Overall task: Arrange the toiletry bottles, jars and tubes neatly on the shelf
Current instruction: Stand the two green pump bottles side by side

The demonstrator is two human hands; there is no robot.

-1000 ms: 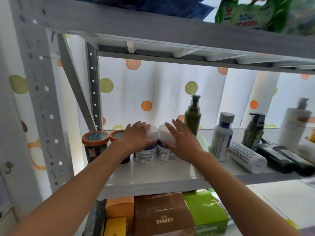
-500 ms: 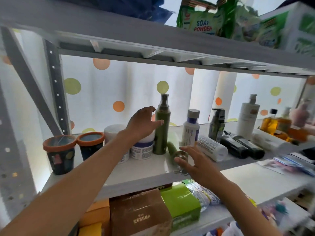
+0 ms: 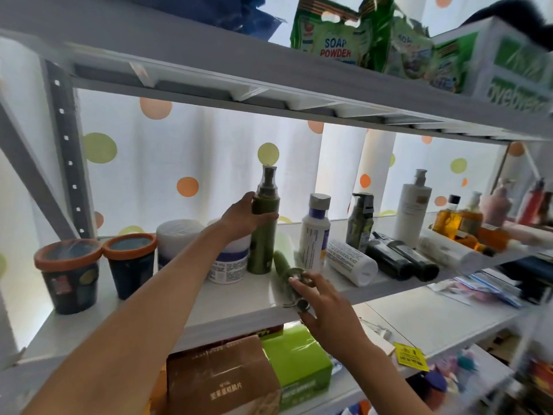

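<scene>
My left hand (image 3: 244, 218) grips the upper part of a tall olive-green pump bottle (image 3: 263, 244) that stands upright on the white shelf (image 3: 191, 307). My right hand (image 3: 321, 304) reaches to a second green bottle (image 3: 282, 265) lying on its side near the shelf's front edge; its fingertips touch the metal cap end. Two white jars (image 3: 229, 265) stand left of the upright bottle, partly hidden by my left arm. Two dark tubs with orange rims (image 3: 70, 274) stand at the far left.
Right of the green bottles stand a white bottle with a grey cap (image 3: 314, 232), a dark pump bottle (image 3: 360, 223) and a tall white pump bottle (image 3: 413, 208). A white tube (image 3: 351, 262) and black tubes (image 3: 401, 259) lie flat. Boxes (image 3: 221, 381) sit below, soap powder bags (image 3: 335, 40) above.
Both hands left the two white jars. My left hand moved right and took hold of the upright green bottle; my right hand dropped to the lying green bottle. The view swung right.
</scene>
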